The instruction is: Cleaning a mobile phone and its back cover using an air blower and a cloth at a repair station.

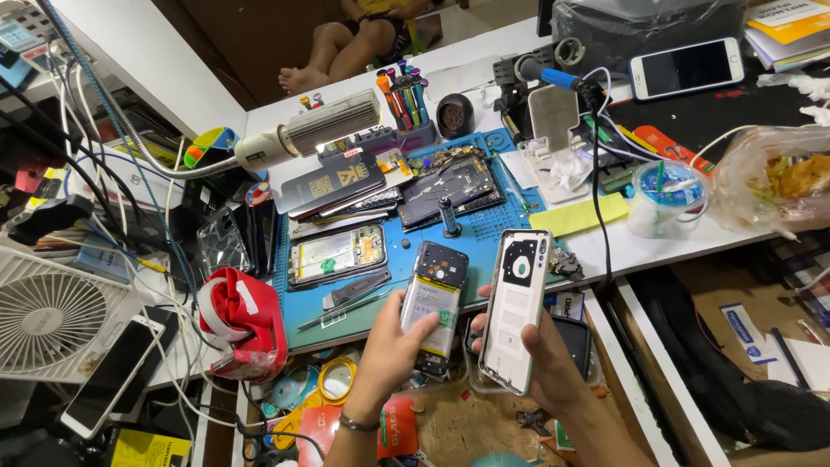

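Note:
My left hand (387, 350) holds an opened phone body (435, 298) upright, its battery and dark circuit board facing me. My right hand (545, 363) holds a pale phone back cover (516, 307) with a camera cut-out near its top, just right of the phone body. Both are held above the front edge of a blue work mat (484, 238). On the mat lie another opened phone (337, 255), a dark phone frame (450, 186) and a small dark bottle (449, 216).
A lamp head on a flexible neck (333, 121) hangs over the mat. A rack of screwdrivers (402, 95) stands behind. A white fan (47, 316) and a white phone (108, 376) sit left, a red tape roll (242, 320) nearby, another phone (686, 67) far right.

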